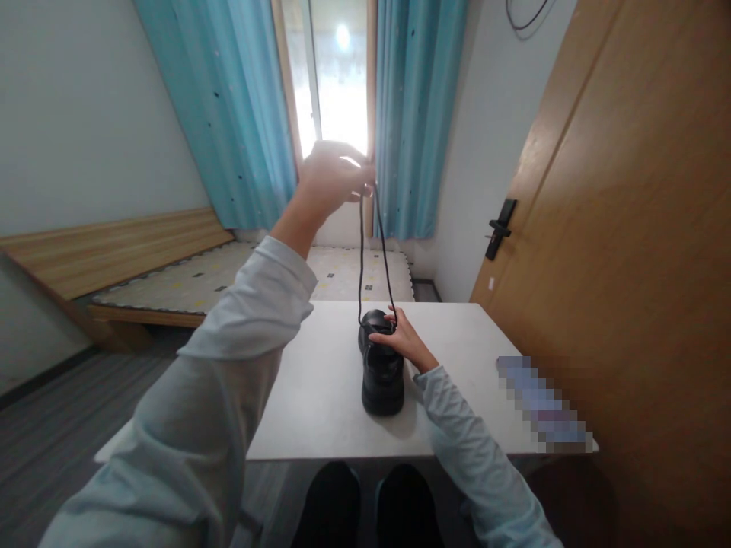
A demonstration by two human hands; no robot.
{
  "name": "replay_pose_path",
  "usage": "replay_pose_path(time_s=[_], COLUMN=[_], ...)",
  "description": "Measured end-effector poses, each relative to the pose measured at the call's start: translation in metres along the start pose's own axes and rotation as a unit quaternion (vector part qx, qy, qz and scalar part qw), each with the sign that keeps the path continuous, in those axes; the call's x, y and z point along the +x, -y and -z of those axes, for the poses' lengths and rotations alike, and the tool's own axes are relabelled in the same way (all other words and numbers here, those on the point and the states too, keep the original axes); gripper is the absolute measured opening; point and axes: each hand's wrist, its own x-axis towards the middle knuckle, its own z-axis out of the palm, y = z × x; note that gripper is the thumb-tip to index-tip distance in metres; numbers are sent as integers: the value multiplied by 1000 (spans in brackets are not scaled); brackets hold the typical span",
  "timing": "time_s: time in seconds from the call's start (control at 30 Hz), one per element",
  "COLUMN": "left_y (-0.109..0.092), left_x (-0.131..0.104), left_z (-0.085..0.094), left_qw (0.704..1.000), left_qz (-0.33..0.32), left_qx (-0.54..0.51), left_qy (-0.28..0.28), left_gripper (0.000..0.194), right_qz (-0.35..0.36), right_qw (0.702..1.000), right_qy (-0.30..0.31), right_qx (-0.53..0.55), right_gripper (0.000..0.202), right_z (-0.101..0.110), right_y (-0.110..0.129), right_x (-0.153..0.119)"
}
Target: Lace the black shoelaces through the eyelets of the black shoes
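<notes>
A black shoe (pixel 381 380) stands on the white table (pixel 320 388), its heel end towards me. Raised high in front of the window, my left hand (pixel 336 176) is closed on the black shoelace (pixel 361 251), whose two strands run down to the shoe. My right hand (pixel 403 339) rests on the upper part of the shoe from the right, thumb across it and fingers round its far side, near where the lace enters.
A blurred, pixelated flat item (pixel 542 403) lies at the table's right edge. Behind the table is a bed (pixel 171 285) below blue curtains (pixel 411 122). A wooden door (pixel 617 228) stands on the right.
</notes>
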Motion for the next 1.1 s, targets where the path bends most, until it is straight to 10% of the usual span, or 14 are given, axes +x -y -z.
replay_pose_path(time_s=[0.17,0.37,0.57,0.7,0.87,1.1], left_y=[44,112,160,177,186,191], left_x=[0,-19,-56,-86,-126,-159], left_z=[14,19,11,2,-13,-20], left_qw=[995,994,978,979,972,977], left_qz=[17,50,133,174,208,160], left_qx=[7,59,148,80,-113,-78], left_qy=[-96,-80,-70,-68,1,116], left_gripper=[8,9,14,20,26,22], right_qz=[5,59,159,144,122,112], right_qw=[999,996,982,982,986,986], right_qy=[-17,-61,-73,-64,-50,-30], right_qx=[49,13,-72,-103,-103,-118], right_gripper=[105,95,43,9,13,17], right_z=[-4,-3,-1,-2,-4,-6], right_y=[-3,3,12,16,17,15], right_x=[0,-2,-5,-6,-6,-6])
